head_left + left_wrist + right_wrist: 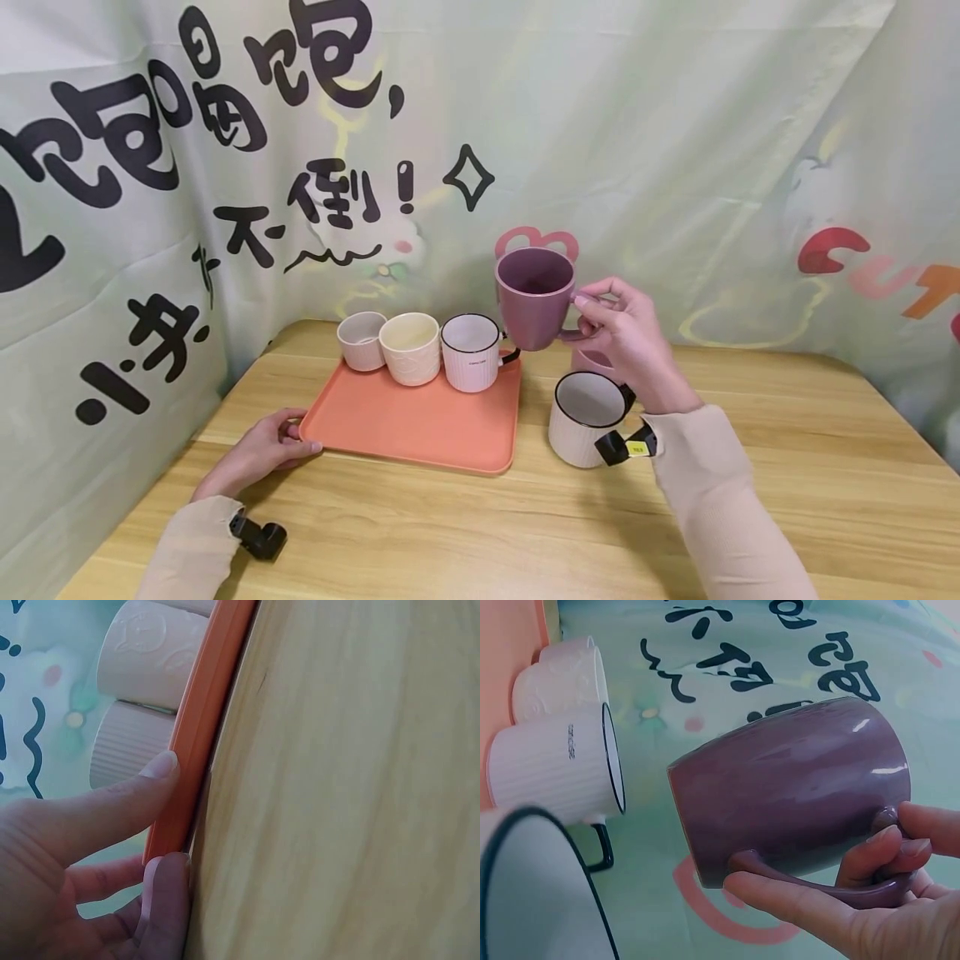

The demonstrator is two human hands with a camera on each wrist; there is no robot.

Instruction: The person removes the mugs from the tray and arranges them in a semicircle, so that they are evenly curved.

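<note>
My right hand (pixel 600 321) grips the handle of a purple mug (pixel 534 296) and holds it in the air above the right edge of the orange tray (pixel 420 421). In the right wrist view the fingers (pixel 889 851) curl through the handle of the purple mug (pixel 795 787). My left hand (pixel 281 442) holds the tray's near left corner; thumb and finger pinch the rim of the tray (pixel 195 742). On the tray's far side stand a pink cup (pixel 362 340), a cream cup (pixel 410 347) and a white ribbed mug with a black rim (pixel 471 352).
A second white black-rimmed mug (pixel 587 417) stands on the wooden table (pixel 480 517) right of the tray, below my right wrist. A pink mug (pixel 592 360) is partly hidden behind my right hand. A printed cloth backdrop (pixel 675 167) closes in the back and left sides.
</note>
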